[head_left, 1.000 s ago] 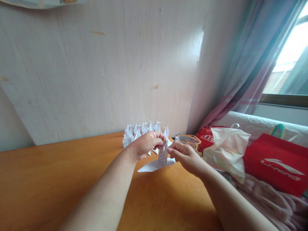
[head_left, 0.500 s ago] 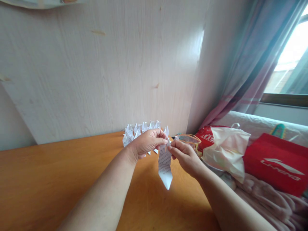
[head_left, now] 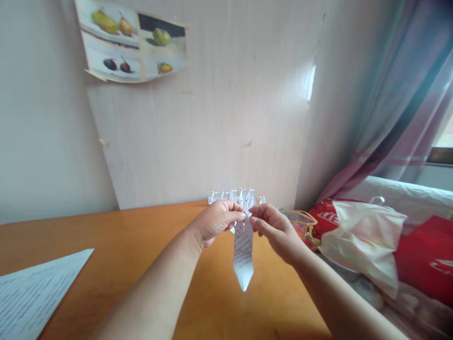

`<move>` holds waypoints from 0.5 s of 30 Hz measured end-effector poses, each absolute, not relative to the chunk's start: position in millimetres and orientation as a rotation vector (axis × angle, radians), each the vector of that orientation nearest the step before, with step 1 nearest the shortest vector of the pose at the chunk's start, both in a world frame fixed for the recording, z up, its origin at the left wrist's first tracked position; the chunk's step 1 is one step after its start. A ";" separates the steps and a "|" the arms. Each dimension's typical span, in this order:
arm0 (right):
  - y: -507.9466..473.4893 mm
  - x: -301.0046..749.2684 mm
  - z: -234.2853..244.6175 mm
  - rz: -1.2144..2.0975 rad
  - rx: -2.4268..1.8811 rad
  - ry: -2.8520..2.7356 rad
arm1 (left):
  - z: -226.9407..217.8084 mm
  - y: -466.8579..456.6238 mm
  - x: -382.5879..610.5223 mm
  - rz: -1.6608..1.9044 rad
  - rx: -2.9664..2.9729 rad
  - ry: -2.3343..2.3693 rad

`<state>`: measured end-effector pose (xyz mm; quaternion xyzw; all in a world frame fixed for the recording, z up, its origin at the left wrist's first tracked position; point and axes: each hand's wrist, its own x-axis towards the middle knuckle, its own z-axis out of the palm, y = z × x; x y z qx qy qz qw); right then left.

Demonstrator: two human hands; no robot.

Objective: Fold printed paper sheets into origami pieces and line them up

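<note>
A narrow folded strip of printed white paper (head_left: 243, 252) hangs point down above the orange table (head_left: 141, 255). My left hand (head_left: 216, 221) pinches its upper left edge. My right hand (head_left: 272, 226) pinches the upper right edge, so the two hands meet at the top of the strip. Behind them, against the wall, stands a cluster of several small white folded paper pieces (head_left: 236, 196), partly hidden by my fingers.
A printed sheet (head_left: 31, 297) lies at the table's front left. At the right are a clear container (head_left: 300, 222), a red and white plastic bag (head_left: 357, 236) and a red bag (head_left: 428, 257) on bedding. A fruit picture (head_left: 130, 42) hangs on the wall; a curtain (head_left: 396, 104) covers the window.
The paper was turned from lying partly on the table to hanging point down between both hands. The view swung left, bringing in the printed sheet and the fruit picture.
</note>
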<state>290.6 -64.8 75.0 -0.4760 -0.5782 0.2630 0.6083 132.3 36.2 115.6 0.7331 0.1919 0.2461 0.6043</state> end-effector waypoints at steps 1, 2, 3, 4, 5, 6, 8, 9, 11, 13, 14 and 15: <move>-66.4 285.2 80.2 0.627 -1.078 -1.376 | 115.9 31.8 122.6 0.573 1.694 0.448; -67.8 279.7 84.9 0.649 -1.059 -1.418 | 115.8 27.5 113.3 0.575 1.691 0.454; -68.7 274.4 88.8 0.673 -1.040 -1.454 | 115.4 23.3 104.4 0.578 1.685 0.459; -69.1 269.3 91.9 0.699 -1.021 -1.480 | 115.0 19.1 96.0 0.581 1.677 0.462; -68.9 264.3 94.2 0.724 -1.003 -1.500 | 114.6 15.0 88.1 0.587 1.670 0.461; -68.3 259.3 95.8 0.749 -0.988 -1.513 | 114.2 11.1 80.6 0.598 1.664 0.457; -65.7 249.2 97.2 0.802 -0.968 -1.519 | 113.7 4.1 66.9 0.621 1.652 0.446; -64.0 244.0 97.2 0.834 -0.960 -1.515 | 113.2 1.0 60.7 0.627 1.643 0.443; -60.1 233.2 96.4 0.914 -0.942 -1.488 | 111.5 -3.7 49.7 0.634 1.624 0.450; -56.1 222.8 94.0 0.999 -0.917 -1.433 | 108.2 -6.4 40.9 0.651 1.601 0.464; -54.3 218.2 92.1 1.033 -0.907 -1.399 | 105.9 -7.1 37.6 0.667 1.584 0.471; -52.6 214.2 89.6 1.054 -0.896 -1.364 | 103.3 -7.5 34.9 0.690 1.564 0.477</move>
